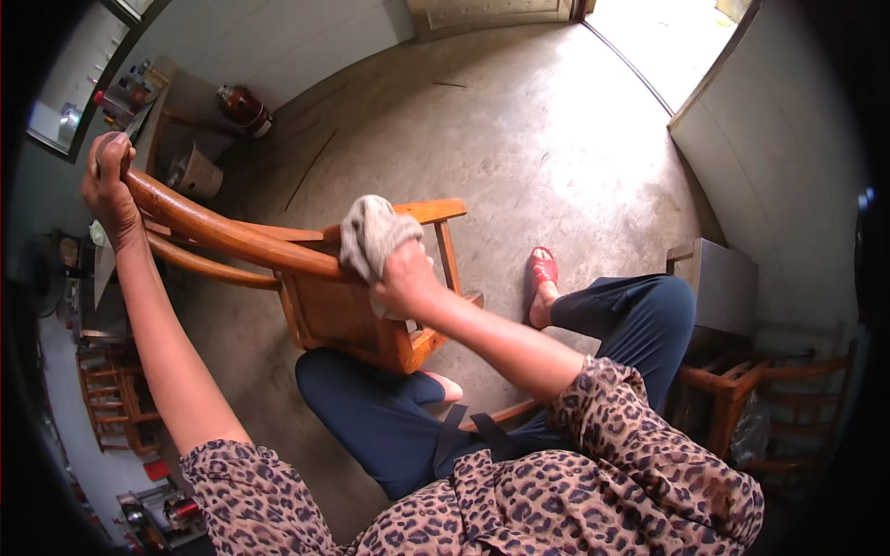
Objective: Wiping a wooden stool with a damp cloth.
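A varnished wooden chair (334,313) lies tipped in front of me, its seat by my knee and its long curved back post (229,233) pointing to the upper left. At the far upper end of that post, my left hand (111,184) is closed around the wood. A crumpled grey cloth (372,233) is in my right hand (407,278), pressed against the lower part of the same post. The cloth hides that stretch of wood and part of my fingers.
A red vacuum flask (245,111) and a bin (196,170) stand by a cluttered side table (156,125) at the upper left. More wooden chairs (115,399) (730,396) are at the left and right edges. A metal-sided box (723,285) stands right of my knee. The doorway (667,42) is bright.
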`<state>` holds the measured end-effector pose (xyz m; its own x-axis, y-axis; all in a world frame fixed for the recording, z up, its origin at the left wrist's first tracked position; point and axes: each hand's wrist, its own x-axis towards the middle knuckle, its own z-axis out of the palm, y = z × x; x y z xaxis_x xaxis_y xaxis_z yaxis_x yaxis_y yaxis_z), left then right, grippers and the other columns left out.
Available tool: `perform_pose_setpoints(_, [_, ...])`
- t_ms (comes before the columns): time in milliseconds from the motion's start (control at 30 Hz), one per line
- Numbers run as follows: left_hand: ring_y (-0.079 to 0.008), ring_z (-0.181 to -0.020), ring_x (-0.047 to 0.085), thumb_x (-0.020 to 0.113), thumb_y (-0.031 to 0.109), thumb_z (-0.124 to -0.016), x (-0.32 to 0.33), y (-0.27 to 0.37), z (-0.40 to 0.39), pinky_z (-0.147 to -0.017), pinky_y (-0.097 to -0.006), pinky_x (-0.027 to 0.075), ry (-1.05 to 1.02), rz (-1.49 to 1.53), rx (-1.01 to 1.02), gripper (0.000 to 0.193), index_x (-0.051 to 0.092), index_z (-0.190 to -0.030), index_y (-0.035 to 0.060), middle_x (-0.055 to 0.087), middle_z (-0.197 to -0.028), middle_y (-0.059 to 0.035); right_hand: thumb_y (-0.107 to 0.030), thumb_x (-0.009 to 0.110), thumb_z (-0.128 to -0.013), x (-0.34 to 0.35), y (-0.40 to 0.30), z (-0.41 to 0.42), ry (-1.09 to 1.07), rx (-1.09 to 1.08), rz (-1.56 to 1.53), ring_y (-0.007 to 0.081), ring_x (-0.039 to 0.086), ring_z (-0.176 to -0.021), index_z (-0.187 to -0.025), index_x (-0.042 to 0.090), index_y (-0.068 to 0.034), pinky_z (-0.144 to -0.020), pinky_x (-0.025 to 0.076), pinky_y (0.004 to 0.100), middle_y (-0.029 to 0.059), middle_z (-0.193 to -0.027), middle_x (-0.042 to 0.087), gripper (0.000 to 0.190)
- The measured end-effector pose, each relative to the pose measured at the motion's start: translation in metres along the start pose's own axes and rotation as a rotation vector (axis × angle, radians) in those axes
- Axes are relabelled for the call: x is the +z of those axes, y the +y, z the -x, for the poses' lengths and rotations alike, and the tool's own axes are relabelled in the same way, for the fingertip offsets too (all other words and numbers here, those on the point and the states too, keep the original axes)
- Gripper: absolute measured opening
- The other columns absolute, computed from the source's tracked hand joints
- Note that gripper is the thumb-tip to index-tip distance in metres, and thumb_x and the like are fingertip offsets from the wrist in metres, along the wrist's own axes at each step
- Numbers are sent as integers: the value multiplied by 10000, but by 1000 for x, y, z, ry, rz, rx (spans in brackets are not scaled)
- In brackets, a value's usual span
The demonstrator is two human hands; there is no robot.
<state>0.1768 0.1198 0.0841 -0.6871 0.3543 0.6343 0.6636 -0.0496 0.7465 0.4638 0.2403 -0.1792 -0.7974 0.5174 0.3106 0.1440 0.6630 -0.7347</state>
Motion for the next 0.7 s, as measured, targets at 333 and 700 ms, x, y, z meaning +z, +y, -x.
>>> perform_pose_setpoints(333, [-73, -733, 486, 626, 195, -800, 9, 9, 2, -714, -193, 406, 18, -5, 2, 191, 607, -832, 7, 531, -789, 2, -20, 581, -607, -11, -9, 40, 78, -93, -201, 394, 524, -974, -1007, 591, -42, -853, 417, 443, 204, -1009, 557, 401])
perform_pose_setpoints(700, [-76, -743, 494, 619, 193, -797, 9, 7, 3, -724, -200, 406, 15, 7, -12, 187, 603, -844, 12, 529, -797, 0, -25, 582, -600, -6, -5, 57, 30, -231, -135, 466, 477, -1068, -1143, 544, 14, -965, 358, 506, 271, -1127, 532, 545])
